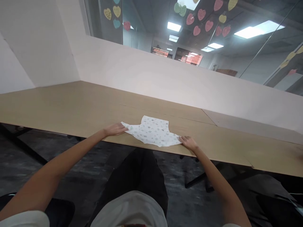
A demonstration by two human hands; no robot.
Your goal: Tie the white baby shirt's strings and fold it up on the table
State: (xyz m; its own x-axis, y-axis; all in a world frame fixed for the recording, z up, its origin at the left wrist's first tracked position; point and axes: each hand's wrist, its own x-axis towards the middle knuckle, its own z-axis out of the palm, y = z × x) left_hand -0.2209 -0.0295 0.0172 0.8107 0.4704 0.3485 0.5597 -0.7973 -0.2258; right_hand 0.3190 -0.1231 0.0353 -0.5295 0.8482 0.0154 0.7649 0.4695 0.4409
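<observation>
A small white garment [155,130] with a fine printed pattern lies spread flat on the tan table [71,104], close to its front edge. Its two narrow ends reach out to the sides, and a squarer part points toward the wall. At the left end, my left hand [115,129] is closed on the fabric. My right hand [187,142] grips the opposite end, its fingers bent over the tip.
A white wall [142,78] rises behind the table, with a window above it bearing heart-shaped paper notes [201,14]. A thin board or sheet [248,123] lies along the back right. Dark table legs [23,145] stand below.
</observation>
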